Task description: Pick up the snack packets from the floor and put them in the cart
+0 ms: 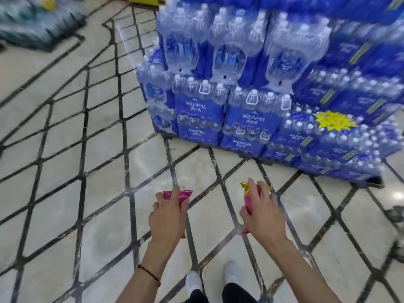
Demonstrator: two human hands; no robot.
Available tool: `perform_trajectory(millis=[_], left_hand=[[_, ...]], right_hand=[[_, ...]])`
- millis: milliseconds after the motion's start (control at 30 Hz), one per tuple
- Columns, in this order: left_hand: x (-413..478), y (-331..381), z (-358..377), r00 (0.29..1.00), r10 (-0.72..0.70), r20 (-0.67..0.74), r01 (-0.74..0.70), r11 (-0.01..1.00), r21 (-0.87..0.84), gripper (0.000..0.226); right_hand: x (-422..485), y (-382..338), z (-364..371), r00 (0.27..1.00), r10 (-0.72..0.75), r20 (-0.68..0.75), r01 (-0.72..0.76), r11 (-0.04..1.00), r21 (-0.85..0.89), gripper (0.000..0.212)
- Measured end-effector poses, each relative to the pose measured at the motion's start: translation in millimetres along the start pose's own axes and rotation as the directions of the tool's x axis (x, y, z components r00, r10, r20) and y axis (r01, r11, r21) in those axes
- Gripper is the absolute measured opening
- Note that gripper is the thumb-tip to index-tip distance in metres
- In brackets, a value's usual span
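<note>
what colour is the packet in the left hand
Shiny pink packet, gripped by the left hand; head view.
</note>
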State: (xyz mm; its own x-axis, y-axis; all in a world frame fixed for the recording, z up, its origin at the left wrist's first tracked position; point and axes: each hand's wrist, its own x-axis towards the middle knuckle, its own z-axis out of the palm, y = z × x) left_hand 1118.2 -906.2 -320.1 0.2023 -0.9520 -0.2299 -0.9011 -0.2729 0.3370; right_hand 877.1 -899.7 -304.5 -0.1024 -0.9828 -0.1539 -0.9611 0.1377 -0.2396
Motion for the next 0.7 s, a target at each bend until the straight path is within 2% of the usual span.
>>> perform_trajectory(millis=[167, 400, 567, 700], left_hand=[[0.8, 24.4, -39.2, 0.994, 0.089, -0.063, -0.088, 0.996, 0.008, 0.045], [0.7, 82.2, -74.4, 0.964, 0.241, -0.115, -0.238, 0.97, 0.037, 0.04], [-13.2, 157.7, -69.0, 0.893, 0.447, -0.059, -0.445, 0.895, 0.037, 0.039], [-36.5, 223.1, -53.2, 0.805, 0.593, -0.027, -0.591, 0.805, 0.062, 0.044]], right_hand=[[-8.8, -9.2, -45.0, 0.993, 0.021, -0.117, -0.019, 1.0, 0.022, 0.07], [-22.6, -2.1, -95.0, 0.968, 0.08, -0.24, -0.08, 0.997, 0.007, 0.074], [-49.9, 39.7, -125.2, 0.917, 0.225, -0.329, -0.228, 0.973, 0.03, 0.075], [-84.1, 92.9, -148.3, 0.85, 0.354, -0.391, -0.336, 0.935, 0.115, 0.074]])
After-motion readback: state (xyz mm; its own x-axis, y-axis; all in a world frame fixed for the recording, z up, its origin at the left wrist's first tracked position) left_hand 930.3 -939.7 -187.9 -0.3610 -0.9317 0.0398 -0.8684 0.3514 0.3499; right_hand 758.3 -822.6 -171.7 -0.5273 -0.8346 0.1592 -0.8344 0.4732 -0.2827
